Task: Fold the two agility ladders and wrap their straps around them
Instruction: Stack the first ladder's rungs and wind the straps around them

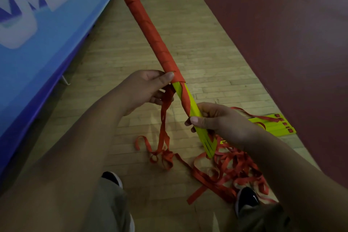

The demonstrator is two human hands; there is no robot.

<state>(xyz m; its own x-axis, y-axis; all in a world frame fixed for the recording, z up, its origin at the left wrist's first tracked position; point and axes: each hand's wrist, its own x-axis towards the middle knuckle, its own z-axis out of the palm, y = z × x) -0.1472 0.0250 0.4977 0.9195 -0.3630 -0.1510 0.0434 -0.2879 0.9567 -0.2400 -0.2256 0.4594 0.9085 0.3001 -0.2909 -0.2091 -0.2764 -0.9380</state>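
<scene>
Ladder bundle (150, 30), strap partly wound.
Left hand (146, 88) pinches red strap (163, 124); right hand (218, 118) clamps the yellow rungs (195, 109).

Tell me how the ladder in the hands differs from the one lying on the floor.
The held ladder is raised at a slant, gripped by the left hand and right hand; the floor ladder lies flat, untouched. The held ladder is mostly wound in red strap; the floor ladder is unwrapped. Both are stacked yellow rungs.

Left hand (148, 88) raised, fingers curled gripping, right hand (216, 120) lower, thumb pinching, forearms extended
</scene>
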